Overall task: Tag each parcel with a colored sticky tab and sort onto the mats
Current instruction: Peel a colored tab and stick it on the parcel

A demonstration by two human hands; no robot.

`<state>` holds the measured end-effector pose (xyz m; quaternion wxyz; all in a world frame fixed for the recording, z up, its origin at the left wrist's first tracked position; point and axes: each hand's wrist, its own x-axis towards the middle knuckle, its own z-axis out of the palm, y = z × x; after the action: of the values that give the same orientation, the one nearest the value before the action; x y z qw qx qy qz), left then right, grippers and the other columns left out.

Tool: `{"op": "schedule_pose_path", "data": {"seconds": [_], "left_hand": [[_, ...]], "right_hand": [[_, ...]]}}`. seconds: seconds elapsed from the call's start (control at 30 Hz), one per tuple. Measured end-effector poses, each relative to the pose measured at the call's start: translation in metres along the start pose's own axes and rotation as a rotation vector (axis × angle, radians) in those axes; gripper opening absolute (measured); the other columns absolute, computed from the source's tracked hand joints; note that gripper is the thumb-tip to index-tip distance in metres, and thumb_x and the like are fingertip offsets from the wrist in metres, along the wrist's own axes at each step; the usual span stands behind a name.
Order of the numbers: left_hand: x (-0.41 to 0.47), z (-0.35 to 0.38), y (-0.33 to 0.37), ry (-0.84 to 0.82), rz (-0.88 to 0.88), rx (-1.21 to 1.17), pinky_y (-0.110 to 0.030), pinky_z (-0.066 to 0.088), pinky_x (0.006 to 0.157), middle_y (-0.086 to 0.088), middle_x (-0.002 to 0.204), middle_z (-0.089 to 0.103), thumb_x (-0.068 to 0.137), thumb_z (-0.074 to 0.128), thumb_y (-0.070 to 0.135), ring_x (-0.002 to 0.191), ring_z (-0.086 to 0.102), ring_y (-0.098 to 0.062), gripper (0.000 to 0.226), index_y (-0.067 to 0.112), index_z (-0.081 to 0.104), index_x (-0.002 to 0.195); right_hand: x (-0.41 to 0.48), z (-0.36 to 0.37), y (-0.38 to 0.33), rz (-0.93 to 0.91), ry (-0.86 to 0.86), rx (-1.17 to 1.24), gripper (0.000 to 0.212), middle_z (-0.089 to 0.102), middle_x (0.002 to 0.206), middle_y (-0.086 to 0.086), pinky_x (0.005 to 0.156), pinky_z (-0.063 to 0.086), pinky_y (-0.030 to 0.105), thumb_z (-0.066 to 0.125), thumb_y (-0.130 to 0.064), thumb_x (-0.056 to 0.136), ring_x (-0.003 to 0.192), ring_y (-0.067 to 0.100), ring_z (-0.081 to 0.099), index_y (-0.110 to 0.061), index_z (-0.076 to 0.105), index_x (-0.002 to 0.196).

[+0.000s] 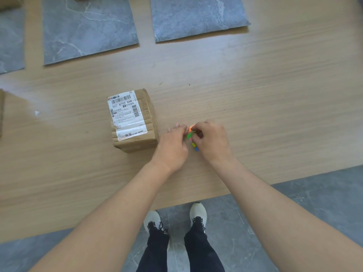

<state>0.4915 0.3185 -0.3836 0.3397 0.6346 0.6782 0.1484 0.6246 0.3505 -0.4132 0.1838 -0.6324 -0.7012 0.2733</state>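
Beside the parcel [133, 120], the sticky tabs [190, 136] are pinched by curled fingers of the right hand [212, 142] and, seemingly, the left hand [173, 143].

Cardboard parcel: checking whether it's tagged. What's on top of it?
On top of the cardboard parcel are a white shipping label and a white sticker; no colored tab shows there. Far and left faces are hidden. Left hand and right hand hold the sticky tabs beside it.

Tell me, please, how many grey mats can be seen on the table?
3. The left mat is cut off at the frame edge, the middle mat lies beyond the parcel, the right mat sits top right. Others may be out of view.
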Motion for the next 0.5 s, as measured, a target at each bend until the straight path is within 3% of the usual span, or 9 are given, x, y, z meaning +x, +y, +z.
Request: {"op": "schedule_pose_path", "data": {"seconds": [0.17,0.3,0.4,0.5], "left_hand": [[0.004,0.004,-0.007,-0.051,-0.003,0.069,-0.037,0.019,0.124,-0.021,0.149,0.05,0.088,0.04,-0.005,0.145,0.037,-0.034,0.052,0.011,0.054,0.135],[0.005,0.004,-0.007,-0.018,0.009,0.076,-0.039,0.038,0.112,-0.02,0.14,0.058,0.092,0.04,-0.002,0.141,0.045,-0.03,0.044,0.01,0.057,0.131],[0.005,0.007,-0.006,0.001,0.011,0.094,-0.042,0.045,0.105,-0.021,0.142,0.055,0.096,0.041,0.002,0.137,0.048,-0.032,0.044,0.013,0.054,0.137],[0.005,0.009,-0.002,0.036,0.071,0.135,-0.045,0.049,0.093,-0.014,0.133,0.06,0.098,0.044,0.003,0.121,0.055,-0.036,0.043,0.014,0.055,0.138]], "right_hand": [[0.001,-0.013,-0.001,0.182,0.033,0.097,0.022,0.074,0.088,0.001,0.079,0.052,0.038,0.07,-0.012,0.082,0.086,0.025,0.069,-0.016,0.072,0.104],[-0.004,-0.035,0.004,0.392,0.177,0.277,0.022,0.065,0.075,-0.011,0.078,0.051,0.032,0.068,-0.01,0.083,0.078,0.017,0.067,-0.02,0.059,0.101],[-0.012,-0.046,0.009,0.493,0.358,0.486,0.022,0.069,0.077,-0.006,0.08,0.06,0.044,0.068,-0.012,0.082,0.074,0.02,0.073,-0.024,0.056,0.096],[-0.026,-0.056,0.01,0.45,0.442,0.665,0.023,0.071,0.082,-0.002,0.076,0.062,0.05,0.071,-0.016,0.077,0.075,0.022,0.075,-0.029,0.057,0.091]]}}
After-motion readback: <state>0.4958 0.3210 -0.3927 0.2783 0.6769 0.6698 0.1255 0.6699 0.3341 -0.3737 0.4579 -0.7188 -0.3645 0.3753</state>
